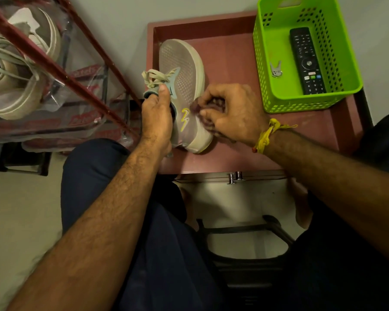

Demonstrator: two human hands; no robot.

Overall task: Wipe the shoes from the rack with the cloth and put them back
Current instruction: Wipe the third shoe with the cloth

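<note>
A grey mesh sneaker with a cream sole and a yellow side logo lies on its side on the reddish table, toe pointing away from me. My left hand grips it at the collar, thumb up by the beige laces. My right hand holds a dark bunched cloth against the shoe's heel side; most of the cloth is hidden under the fingers. The shoe rack, with red bars, stands at the left and holds a cream sneaker.
A green perforated basket sits on the table's far right with a black remote and a small metal trinket inside. Clear plastic packets lie on the rack's lower shelf. My knees and a chair frame are below the table edge.
</note>
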